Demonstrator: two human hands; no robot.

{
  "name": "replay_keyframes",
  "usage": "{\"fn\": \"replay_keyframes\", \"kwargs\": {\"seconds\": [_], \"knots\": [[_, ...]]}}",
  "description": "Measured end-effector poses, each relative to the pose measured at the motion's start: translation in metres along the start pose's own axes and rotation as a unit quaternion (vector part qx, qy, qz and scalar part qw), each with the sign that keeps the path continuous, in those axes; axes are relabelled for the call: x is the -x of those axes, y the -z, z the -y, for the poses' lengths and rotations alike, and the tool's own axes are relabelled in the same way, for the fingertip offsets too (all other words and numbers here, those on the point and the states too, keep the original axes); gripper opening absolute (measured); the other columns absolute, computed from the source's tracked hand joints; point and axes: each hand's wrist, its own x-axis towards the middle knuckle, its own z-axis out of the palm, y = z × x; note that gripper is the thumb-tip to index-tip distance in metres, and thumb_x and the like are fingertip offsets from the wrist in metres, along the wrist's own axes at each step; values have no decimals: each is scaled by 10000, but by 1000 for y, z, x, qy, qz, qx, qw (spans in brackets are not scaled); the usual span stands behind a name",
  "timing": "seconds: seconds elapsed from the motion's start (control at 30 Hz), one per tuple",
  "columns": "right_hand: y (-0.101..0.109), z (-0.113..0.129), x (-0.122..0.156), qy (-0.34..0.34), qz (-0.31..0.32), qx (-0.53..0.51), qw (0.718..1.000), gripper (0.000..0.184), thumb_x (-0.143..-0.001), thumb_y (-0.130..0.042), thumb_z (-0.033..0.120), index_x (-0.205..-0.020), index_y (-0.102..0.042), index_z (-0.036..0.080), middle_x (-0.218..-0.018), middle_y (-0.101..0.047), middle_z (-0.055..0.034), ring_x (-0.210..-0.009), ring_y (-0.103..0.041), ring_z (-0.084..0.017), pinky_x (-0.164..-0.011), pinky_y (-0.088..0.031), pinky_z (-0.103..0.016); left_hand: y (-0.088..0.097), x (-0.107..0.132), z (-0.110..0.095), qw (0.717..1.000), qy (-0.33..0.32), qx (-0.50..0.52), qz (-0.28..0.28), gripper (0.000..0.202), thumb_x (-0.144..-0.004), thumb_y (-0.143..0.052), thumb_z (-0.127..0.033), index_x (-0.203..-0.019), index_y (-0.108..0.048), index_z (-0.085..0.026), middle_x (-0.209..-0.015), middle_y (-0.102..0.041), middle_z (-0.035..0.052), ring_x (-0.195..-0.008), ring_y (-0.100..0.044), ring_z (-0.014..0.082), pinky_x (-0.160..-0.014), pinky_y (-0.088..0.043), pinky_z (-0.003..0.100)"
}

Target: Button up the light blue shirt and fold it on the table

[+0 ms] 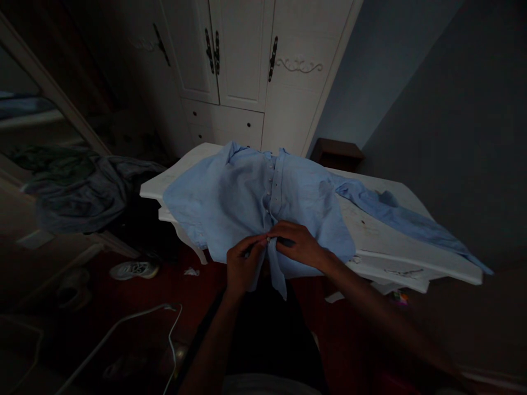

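A light blue button-up shirt (230,200) lies spread front-up on a white table (387,233), one sleeve trailing off to the right. My left hand (242,266) pinches the left edge of the shirt's front opening near the hem. My right hand (300,244) pinches the opposite edge, fingertips meeting the left hand's at a small white button. Both hands are closed on the fabric at the table's near edge. The lower tail of the shirt hangs down over the edge between my arms.
A white wardrobe (242,60) with dark handles stands behind the table. A dark heap of clothes (82,192) lies at left. A white wire hanger (135,329) and a shoe (134,270) lie on the reddish floor. A brown stand (337,153) sits by the blue wall.
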Motion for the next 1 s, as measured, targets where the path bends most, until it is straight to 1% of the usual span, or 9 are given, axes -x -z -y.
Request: {"fn": "replay_keyframes", "kwargs": {"seconds": [0.13, 0.27, 0.37, 0.5, 0.63, 0.7, 0.8, 0.9, 1.0], "knots": [[-3, -2, 1, 0, -10, 4, 1000, 266, -847, -553, 95, -1035, -679, 234, -926, -675, -47, -835, -648, -158, -730, -546, -294, 3, 3, -2, 998, -28, -48, 21, 217, -871, -623, -368, -955, -750, -213, -930, -765, 36, -858, -708, 179, -804, -572, 306], [-4, 0, 0, -11, -13, 13, 1000, 279, -824, -559, 82, -1021, -685, 234, -911, -670, -37, -827, -641, -155, -742, -543, -295, 6, 9, -5, 982, -118, -144, 30, 277, -848, -661, -397, -1042, -704, -203, -995, -747, 62, -897, -694, 194, -814, -552, 325], [-4, 2, -2, -15, -11, 26, 999, 296, -793, -546, 46, -995, -690, 206, -906, -672, -46, -832, -638, -158, -750, -538, -295, 6, 11, -4, 958, -178, -222, 16, 329, -826, -687, -424, -1057, -675, -190, -991, -741, 78, -820, -690, 195, -776, -537, 337], [1, 3, -6, -28, 48, 68, 996, 282, -803, -556, 51, -983, -709, 205, -899, -677, -49, -838, -631, -166, -772, -527, -308, 4, 11, -3, 934, -202, -296, 19, 284, -841, -666, -395, -1045, -662, -197, -979, -740, 74, -672, -660, 162, -734, -503, 330], [11, 8, -15, -42, 113, 127, 984, 227, -822, -600, 88, -980, -724, 192, -890, -688, -55, -851, -629, -180, -774, -507, -312, -4, 10, -3, 918, -215, -333, -15, 183, -849, -625, -273, -1007, -673, -192, -940, -743, 74, -814, -688, 211, -799, -482, 357], [14, 13, -20, -59, 138, 154, 977, 209, -828, -606, 97, -974, -726, 186, -902, -695, -59, -857, -632, -184, -773, -499, -311, -10, 10, -3, 916, -220, -334, -41, 172, -839, -613, -235, -994, -678, -196, -942, -744, 75, -880, -687, 232, -828, -476, 378], [18, 19, -28, -88, 168, 199, 961, 183, -832, -604, 108, -942, -728, 184, -910, -704, -58, -864, -638, -190, -760, -488, -304, -18, 10, -4, 921, -208, -326, -55, 216, -821, -629, -236, -1028, -675, -194, -979, -739, 90, -923, -678, 251, -852, -469, 403], [20, 23, -35, -104, 201, 235, 945, 150, -849, -606, 131, -919, -729, 180, -905, -709, -59, -860, -644, -199, -727, -477, -299, -20, 9, -3, 925, -197, -321, -51, 214, -836, -631, -255, -1034, -680, -189, -988, -739, 100, -927, -677, 257, -850, -468, 409], [24, 26, -40, -106, 242, 233, 936, 136, -878, -603, 145, -915, -730, 174, -911, -710, -64, -850, -649, -205, -704, -468, -302, -16, 6, -1, 921, -216, -324, -29, 175, -876, -581, -213, -1009, -692, -186, -956, -751, 90, -874, -690, 237, -815, -474, 393]]}}
